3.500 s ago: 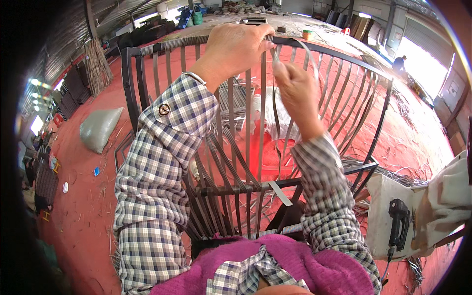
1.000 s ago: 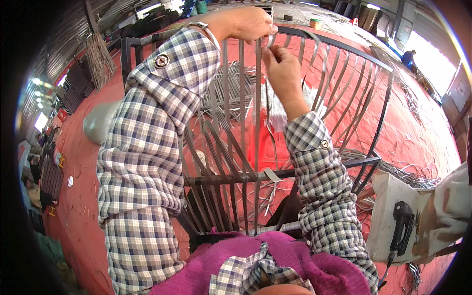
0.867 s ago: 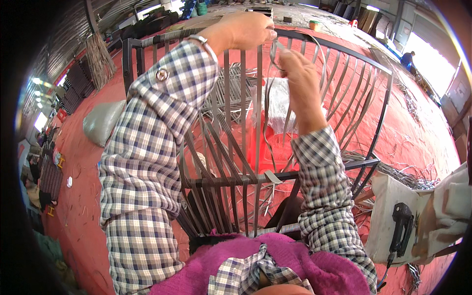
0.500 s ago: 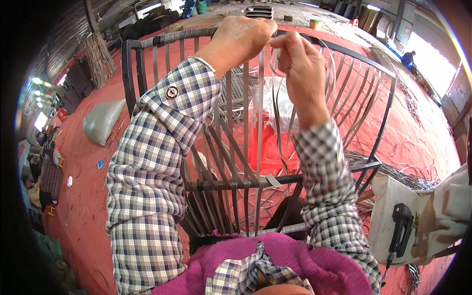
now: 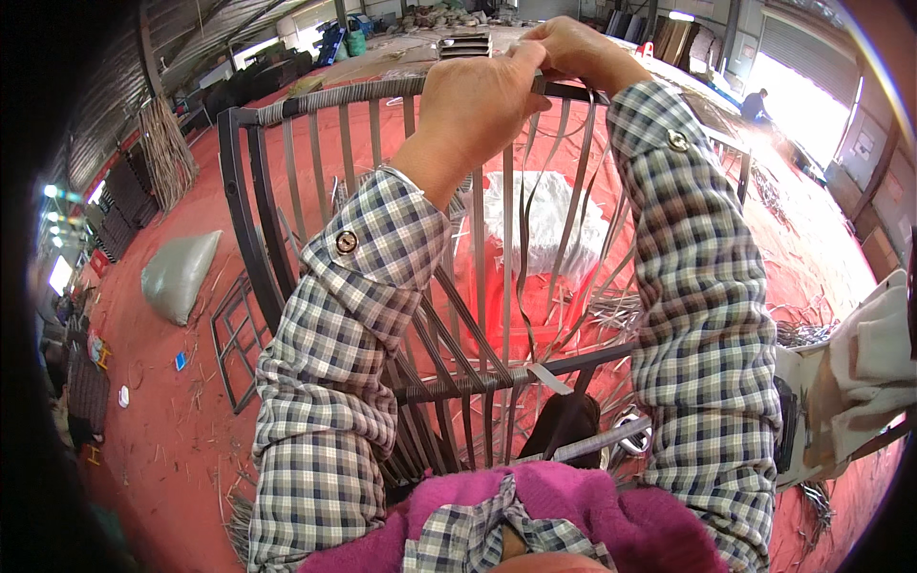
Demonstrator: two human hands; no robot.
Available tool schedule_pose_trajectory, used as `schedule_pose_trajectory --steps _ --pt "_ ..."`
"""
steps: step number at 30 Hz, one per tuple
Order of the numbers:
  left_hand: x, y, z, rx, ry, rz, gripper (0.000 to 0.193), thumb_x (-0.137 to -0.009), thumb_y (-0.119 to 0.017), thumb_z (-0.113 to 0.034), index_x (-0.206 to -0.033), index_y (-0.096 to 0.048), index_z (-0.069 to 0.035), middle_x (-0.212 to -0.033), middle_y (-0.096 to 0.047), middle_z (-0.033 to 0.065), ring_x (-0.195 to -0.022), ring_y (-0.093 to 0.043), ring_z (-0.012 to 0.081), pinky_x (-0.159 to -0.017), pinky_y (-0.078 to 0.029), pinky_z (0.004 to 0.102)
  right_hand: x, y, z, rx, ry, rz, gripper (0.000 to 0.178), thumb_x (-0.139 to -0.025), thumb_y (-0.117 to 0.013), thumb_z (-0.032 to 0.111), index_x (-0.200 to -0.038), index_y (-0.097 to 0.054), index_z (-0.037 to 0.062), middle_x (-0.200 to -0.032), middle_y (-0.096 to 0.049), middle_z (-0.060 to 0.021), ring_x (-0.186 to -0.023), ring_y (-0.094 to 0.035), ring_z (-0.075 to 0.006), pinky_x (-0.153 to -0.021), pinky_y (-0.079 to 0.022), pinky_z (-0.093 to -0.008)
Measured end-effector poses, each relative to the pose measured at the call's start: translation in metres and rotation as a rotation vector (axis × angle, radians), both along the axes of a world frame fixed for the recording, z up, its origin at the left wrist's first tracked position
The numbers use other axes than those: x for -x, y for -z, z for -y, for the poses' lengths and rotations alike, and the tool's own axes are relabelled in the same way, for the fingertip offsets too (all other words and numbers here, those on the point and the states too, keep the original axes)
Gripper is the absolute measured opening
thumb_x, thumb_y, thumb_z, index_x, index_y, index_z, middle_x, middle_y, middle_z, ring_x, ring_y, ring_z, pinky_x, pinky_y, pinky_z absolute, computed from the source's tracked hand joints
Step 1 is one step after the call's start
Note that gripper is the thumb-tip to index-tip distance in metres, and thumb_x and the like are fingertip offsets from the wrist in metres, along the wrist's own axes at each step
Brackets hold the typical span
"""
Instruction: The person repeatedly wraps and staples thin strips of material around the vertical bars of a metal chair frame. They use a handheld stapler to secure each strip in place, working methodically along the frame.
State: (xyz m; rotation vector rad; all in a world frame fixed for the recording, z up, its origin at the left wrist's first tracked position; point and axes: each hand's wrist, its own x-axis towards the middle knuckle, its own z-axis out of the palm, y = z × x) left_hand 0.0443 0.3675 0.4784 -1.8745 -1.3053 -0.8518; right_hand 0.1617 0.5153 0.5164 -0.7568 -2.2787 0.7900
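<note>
A dark metal frame (image 5: 232, 177), shaped like a chair back, stands before me. Flat grey-brown plastic strips (image 5: 478, 253) run from its top rail to its lower rail (image 5: 444, 390). My left hand (image 5: 473, 107) is closed at the top rail, pinching a strip against it. Close beside it, my right hand (image 5: 583, 53) bends over the rail, fingers curled on the strip; its fingertips are partly hidden. Tight strip windings (image 5: 334, 95) cover the rail left of my hands. Loose strip lengths hang below the right hand. A pale strip end (image 5: 551, 378) sticks out at the lower rail.
Behind the frame is a red plastic seat (image 5: 497, 329) with a white plastic bag (image 5: 540, 229). A grey sack (image 5: 179, 277) and a small metal frame (image 5: 232, 344) lie left on the red floor. At right is a cloth-covered stand (image 5: 860, 372). A person (image 5: 755, 107) is far off.
My right hand has moved up and over the top rail, against my left hand. The view has shifted, and my right sleeve now covers much of the frame's right side and the black tool.
</note>
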Motion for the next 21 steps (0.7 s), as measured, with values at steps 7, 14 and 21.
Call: schedule_pose_trajectory --steps 7,14,21 --pt "0.014 0.005 0.002 -0.030 0.004 0.009 0.020 -0.081 -0.063 -0.036 -0.096 -0.062 -0.022 -0.067 -0.063 0.0034 -0.063 -0.063 0.0242 -0.056 -0.046 0.0393 -0.016 -0.002 0.033 -0.113 -0.103 -0.344 0.024 -0.087 -0.056 0.021 -0.091 -0.065 -0.0012 -0.084 -0.063 -0.0073 -0.074 -0.059 -0.0157 -0.068 -0.047 -0.0316" --pt "0.048 0.024 -0.011 0.084 -0.019 0.098 0.023 -0.084 -0.059 -0.039 -0.098 -0.061 -0.021 -0.063 -0.061 0.0028 -0.062 -0.062 0.0236 -0.057 -0.046 0.0383 -0.207 0.196 0.175 -0.101 0.184 -0.164 0.014 -0.091 -0.047 0.014 -0.096 -0.055 0.0042 -0.067 -0.046 -0.0052 -0.057 -0.050 -0.0178 -0.050 -0.042 -0.0298" --pt "0.058 0.035 -0.030 0.237 -0.083 0.143 0.028 -0.084 -0.058 -0.039 -0.103 -0.063 -0.018 -0.078 -0.066 0.0045 -0.074 -0.064 0.0223 -0.065 -0.048 0.0367 -0.417 0.237 0.299 -0.210 1.673 0.039 0.038 -0.094 -0.045 0.029 -0.111 -0.056 -0.0037 -0.104 -0.060 -0.0147 -0.096 -0.056 -0.0272 -0.087 -0.042 -0.0365"
